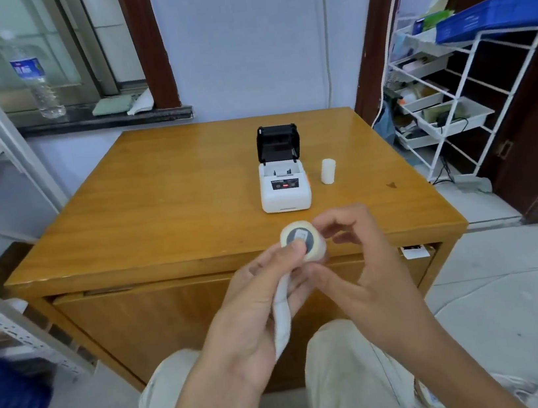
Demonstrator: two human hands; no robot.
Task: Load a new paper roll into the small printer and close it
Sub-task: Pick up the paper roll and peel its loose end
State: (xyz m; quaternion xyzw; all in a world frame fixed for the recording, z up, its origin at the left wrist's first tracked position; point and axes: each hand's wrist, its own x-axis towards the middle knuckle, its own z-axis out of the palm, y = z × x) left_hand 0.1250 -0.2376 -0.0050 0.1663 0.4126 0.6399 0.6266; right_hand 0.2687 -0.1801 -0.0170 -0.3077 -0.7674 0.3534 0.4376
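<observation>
Seen from a head-worn camera, a person sits at a wooden counter (163,198) and holds a paper roll (303,241) in both hands, just above the counter's near edge. The left hand (256,295) has its fingers (296,246) closed around the roll's near end, the thumb pressed on its dark end cap. A loose strip of paper (282,319) hangs from the roll down through that hand. The right hand (355,261) grips the roll from the right side, fingers curled round it. Farther back, right of centre, sits a small white printer (284,186) with its black lid (278,142) standing open. Just to the right of it, apart, a white roll (328,171) stands upright.
</observation>
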